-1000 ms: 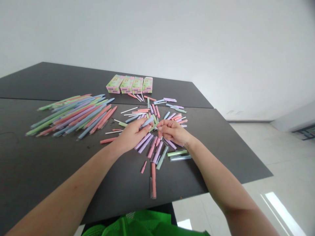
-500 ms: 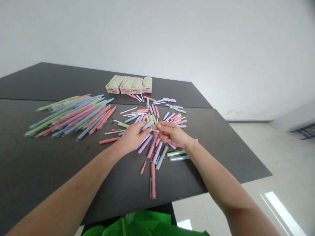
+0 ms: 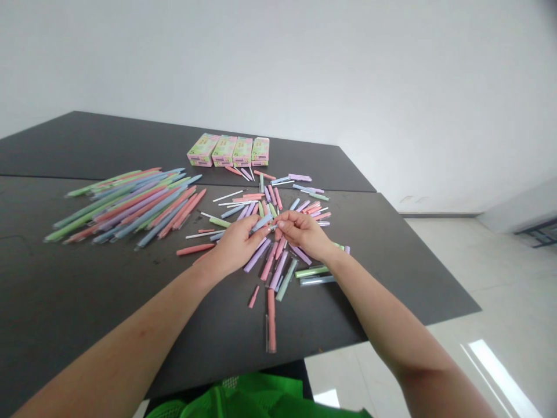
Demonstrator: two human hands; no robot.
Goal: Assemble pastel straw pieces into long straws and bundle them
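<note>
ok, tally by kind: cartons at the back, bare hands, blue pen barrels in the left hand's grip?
Pink-and-green cartons: 4
Bare hands, left hand plus right hand: 2
Blue pen barrel, left grip: 1
Total: 7

The number 5 marks pastel boxes (image 3: 223, 151) lined up at the upper centre of the frame, their smaller print illegibly blurred.

On my head view I see the left hand (image 3: 238, 245) gripping a blue pen barrel (image 3: 261, 222) beside the right hand (image 3: 303, 233). Loose pen parts (image 3: 272, 319) surround them; piled pastel pens (image 3: 143, 206) lie left, four boxes (image 3: 224, 151) behind.
</note>
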